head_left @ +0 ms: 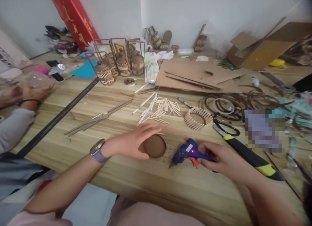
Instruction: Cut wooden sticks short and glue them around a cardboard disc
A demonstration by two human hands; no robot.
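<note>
My left hand [133, 142] reaches over the table with thumb and fingers spread, at the left side of a round brown cardboard disc [155, 146]. Whether the thumb touches the disc's rim I cannot tell. Fingers of my right hand [216, 156] are closed round the handle of a blue hot glue gun [186, 151] with an orange trigger and a lit red light. Its nozzle points down left, near the disc. Beyond them lie a loose pile of short wooden sticks [167, 107] and a ring of sticks [198, 118] standing on a round base.
Finished small baskets with handles [123, 63] stand at the back left, near a dish of brown beads [130, 82]. Cardboard sheets [195, 70] lie at the back. Scissors [226, 126] and a black-and-yellow cutter [253, 157] are at right. Another person's hands [34, 92] work at far left.
</note>
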